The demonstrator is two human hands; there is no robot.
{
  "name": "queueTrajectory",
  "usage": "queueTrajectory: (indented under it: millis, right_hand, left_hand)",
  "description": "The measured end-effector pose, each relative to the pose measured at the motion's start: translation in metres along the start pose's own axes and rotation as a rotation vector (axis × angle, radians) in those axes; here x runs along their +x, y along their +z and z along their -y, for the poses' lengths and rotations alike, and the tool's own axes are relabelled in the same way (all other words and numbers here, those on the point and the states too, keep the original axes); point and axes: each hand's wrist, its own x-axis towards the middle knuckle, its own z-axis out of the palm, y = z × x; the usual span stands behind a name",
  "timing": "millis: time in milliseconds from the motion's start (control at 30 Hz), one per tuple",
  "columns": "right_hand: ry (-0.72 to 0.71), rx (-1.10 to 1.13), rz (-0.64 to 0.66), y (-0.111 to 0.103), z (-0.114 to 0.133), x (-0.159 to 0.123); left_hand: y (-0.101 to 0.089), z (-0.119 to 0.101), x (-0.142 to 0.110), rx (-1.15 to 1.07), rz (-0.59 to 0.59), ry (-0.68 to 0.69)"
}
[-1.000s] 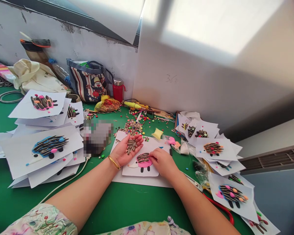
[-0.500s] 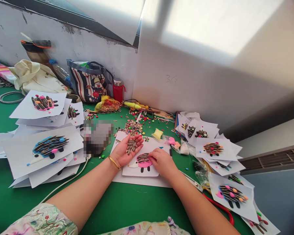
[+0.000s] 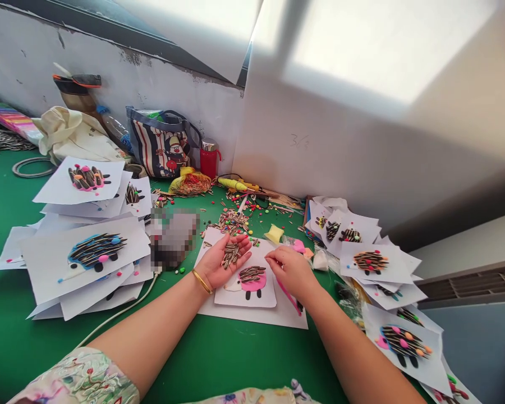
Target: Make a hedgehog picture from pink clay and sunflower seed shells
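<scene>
My left hand (image 3: pixel 214 267) is palm up, cupping a small heap of striped sunflower seeds (image 3: pixel 231 255). Just right of and below it lies a white card (image 3: pixel 230 301) with a pink clay hedgehog (image 3: pixel 255 284); seeds cover the upper part of its back, and two black feet show beneath. My right hand (image 3: pixel 293 270) hovers at the card's right edge, thumb and fingertips pinched together; whatever is between them cannot be made out. Under the card is a larger white sheet (image 3: pixel 246 316), with a pink strip (image 3: pixel 289 294) partly behind my right hand.
Piles of hedgehog cards stand at left (image 3: pixel 46 247) and right (image 3: pixel 340 266). Loose seeds and coloured beads (image 3: pixel 233 221) lie beyond the sheet, near a yellow clay lump (image 3: pixel 273 233). A blurred-out object (image 3: pixel 174 238) with a white cable (image 3: pixel 126 311) sits left of my hand.
My right hand has drawn back from the hedgehog towards the right, uncovering more of its pink body and the pink strip. My left hand still holds the seeds. The view has shifted slightly.
</scene>
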Motion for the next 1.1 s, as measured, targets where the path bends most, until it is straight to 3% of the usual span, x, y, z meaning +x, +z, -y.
queueTrajectory:
  millis: [133, 333, 467, 600, 767, 867, 933, 1100]
  right_hand:
    - [-0.002, -0.145, 0.102, 0.0, 0.001, 0.044]
    - [0.08, -0.335, 0.217, 0.023, 0.008, 0.11]
    - [0.137, -0.371, 0.221, 0.039, 0.009, 0.131]
    - [0.173, -0.353, 0.191, 0.038, 0.007, 0.137]
    - [0.191, -0.253, 0.129, 0.016, 0.002, 0.113]
    - [0.182, -0.161, 0.094, 0.007, -0.004, 0.074]
    - [0.153, 0.048, 0.003, 0.006, -0.009, 0.044]
    - [0.171, 0.369, 0.002, 0.013, -0.016, -0.018]
  left_hand:
    - [0.0, 0.0, -0.001, -0.009, 0.019, -0.043]
    - [-0.001, -0.001, 0.0, -0.035, 0.039, -0.062]
    - [-0.003, -0.001, 0.002, -0.032, 0.033, -0.061]
    - [-0.004, 0.0, 0.003, -0.026, 0.034, -0.06]
    - [-0.001, 0.0, 0.0, -0.013, 0.025, -0.046]
    - [0.001, 0.0, 0.0, 0.0, 0.023, -0.033]
    - [0.0, 0.0, 0.0, 0.0, 0.027, -0.035]
    - [-0.001, 0.0, 0.001, 0.007, 0.029, -0.033]
